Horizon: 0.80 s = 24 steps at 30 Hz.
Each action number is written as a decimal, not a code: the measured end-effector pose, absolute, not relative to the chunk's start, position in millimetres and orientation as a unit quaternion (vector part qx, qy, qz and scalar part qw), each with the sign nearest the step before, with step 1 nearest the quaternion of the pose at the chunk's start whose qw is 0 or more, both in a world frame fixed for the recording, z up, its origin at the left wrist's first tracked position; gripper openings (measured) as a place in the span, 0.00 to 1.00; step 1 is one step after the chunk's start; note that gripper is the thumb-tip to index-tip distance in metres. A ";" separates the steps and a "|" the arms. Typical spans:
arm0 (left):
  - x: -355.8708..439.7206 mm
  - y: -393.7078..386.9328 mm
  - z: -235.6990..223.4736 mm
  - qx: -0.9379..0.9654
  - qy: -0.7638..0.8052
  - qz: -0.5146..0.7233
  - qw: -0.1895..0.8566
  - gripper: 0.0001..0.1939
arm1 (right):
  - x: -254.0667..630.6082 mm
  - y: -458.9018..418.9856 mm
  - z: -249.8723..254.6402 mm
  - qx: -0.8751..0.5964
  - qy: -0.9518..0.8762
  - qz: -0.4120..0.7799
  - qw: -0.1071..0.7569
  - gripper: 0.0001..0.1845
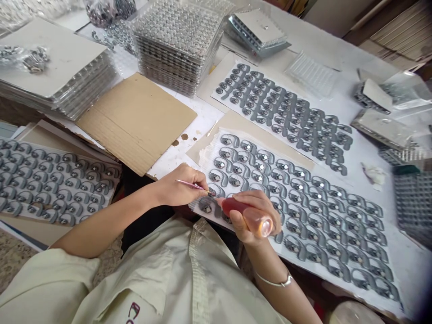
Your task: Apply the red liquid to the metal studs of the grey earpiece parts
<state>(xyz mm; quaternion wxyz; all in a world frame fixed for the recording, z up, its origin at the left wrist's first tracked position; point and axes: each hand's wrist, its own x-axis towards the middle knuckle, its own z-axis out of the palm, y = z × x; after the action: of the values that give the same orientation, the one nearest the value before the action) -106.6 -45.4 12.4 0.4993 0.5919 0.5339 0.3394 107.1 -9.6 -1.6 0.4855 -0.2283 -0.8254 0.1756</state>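
Note:
My left hand (177, 192) is closed over the near left corner of a white sheet (216, 135). A thin pink stick (187, 184) is pinched in it and points across the fingers. At the fingertips is a small dark metal piece (212, 193); whether they grip it is unclear. My right hand (270, 209) is wrapped round a translucent red-orange squeeze bottle (245, 215), its narrow tip turned left toward that piece. Rows of grey curved pieces with shiny round metal centres (259, 166) lie on the sheet, some hidden beneath my right hand.
A second sheet of grey pieces (276, 108) lies behind, a third (50, 180) at left. Brown cardboard (138, 121) overhangs the table edge. Stacked clear trays (178, 40) and a board-topped stack (54, 58) stand at back left. Packed trays (384, 126) sit at right.

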 end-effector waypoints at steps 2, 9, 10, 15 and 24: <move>-107.0 -45.2 11.8 0.593 0.534 0.336 0.500 0.04 | 106.8 -9.4 -1.4 -0.227 -0.826 0.173 0.486 0.09; -108.8 -44.5 9.8 0.589 0.529 0.338 0.509 0.04 | 105.2 -8.1 0.3 -0.219 -0.835 0.148 0.483 0.10; -109.1 -44.3 9.8 0.586 0.528 0.340 0.512 0.04 | 105.1 -8.2 0.7 -0.219 -0.835 0.146 0.483 0.09; -109.3 -45.0 11.3 0.576 0.526 0.352 0.517 0.04 | 103.4 -9.5 -0.2 -0.224 -0.833 0.148 0.483 0.10; -107.9 -57.7 0.2 0.542 0.551 0.386 0.504 0.05 | 115.6 24.9 23.5 -0.290 -0.537 0.401 0.684 0.17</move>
<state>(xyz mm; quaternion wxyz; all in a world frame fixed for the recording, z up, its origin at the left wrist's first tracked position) -107.9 -57.7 0.2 0.5036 0.5423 0.5505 0.3864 115.6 24.9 23.5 0.6837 -0.2901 -0.5366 0.4005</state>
